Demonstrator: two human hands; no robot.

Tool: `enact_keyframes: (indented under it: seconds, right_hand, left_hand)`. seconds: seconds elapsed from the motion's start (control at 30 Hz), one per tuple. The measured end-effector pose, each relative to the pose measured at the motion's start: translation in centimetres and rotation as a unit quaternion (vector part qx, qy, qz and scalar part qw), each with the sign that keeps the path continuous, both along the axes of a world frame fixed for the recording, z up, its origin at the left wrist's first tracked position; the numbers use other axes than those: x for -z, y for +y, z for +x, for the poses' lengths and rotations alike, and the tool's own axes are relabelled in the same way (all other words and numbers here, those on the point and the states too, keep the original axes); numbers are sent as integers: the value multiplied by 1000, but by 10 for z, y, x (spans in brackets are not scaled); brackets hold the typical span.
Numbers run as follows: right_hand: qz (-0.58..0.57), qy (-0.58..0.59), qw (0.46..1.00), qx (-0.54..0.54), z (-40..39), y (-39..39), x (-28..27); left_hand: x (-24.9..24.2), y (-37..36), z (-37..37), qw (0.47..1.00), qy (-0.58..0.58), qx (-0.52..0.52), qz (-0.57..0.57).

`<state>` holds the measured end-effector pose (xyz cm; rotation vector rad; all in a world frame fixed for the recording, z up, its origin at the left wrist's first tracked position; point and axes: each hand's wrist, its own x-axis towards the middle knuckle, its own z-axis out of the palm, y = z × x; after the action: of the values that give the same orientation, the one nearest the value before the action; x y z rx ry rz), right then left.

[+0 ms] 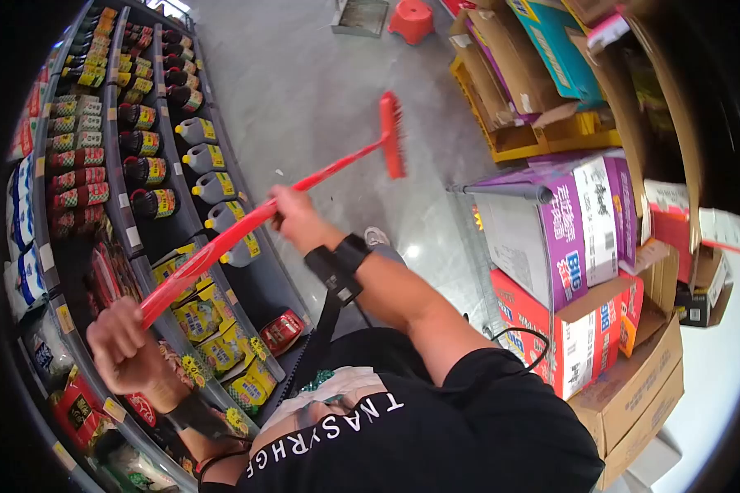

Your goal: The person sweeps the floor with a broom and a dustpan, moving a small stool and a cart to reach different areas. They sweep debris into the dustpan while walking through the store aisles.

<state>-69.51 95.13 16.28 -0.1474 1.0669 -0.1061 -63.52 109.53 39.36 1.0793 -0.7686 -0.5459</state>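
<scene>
A red long-handled broom (222, 243) slants across the view, held in the air. Its bristled head (392, 136) points away from me, above the grey floor. My right hand (298, 217) is closed around the middle of the handle. Near the shelf on the left, my left hand (125, 347) has its fingers curled at the handle's near end. Dark bands circle both wrists.
Store shelves (128, 205) with bottles, grey jugs (214, 187) and yellow packets (210, 324) line the left. Stacked cartons (579, 234) crowd the right. A red stool (411, 20) and a metal tray (359, 17) stand on the floor (304, 90) ahead.
</scene>
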Motion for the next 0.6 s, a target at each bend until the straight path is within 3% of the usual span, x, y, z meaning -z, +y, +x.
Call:
enact_keyframes:
  seconds: [0.07,0.1,0.13,0.2,0.3,0.37,0.43,0.53,0.6]
  right_hand:
    - [-54,37,996,62,0,-29,38]
    - [-74,29,993,82,-6,-43,68]
    - [-108,21,992,64,-19,-61,97]
    - [-83,78,991,71,-42,-96,102]
    - [-20,96,995,32,-42,-89,151]
    - [-4,109,994,-23,-16,-65,134]
    - [27,97,995,12,23,-26,125]
    - [100,-16,994,-27,58,13,100]
    - [79,-65,993,-59,66,36,76]
  left_hand:
    - [29,-10,0,999,43,-29,7]
    - [40,-28,-16,989,25,-126,72]
    - [61,-35,-20,979,87,-157,95]
    - [105,-51,-28,992,84,-76,61]
    - [127,-70,-33,991,111,-21,70]
    - [107,-50,-6,990,92,-60,84]
    - [81,-30,12,986,64,-111,104]
    - [43,-13,11,983,-5,-143,112]
    - [26,5,10,989,-57,-115,66]
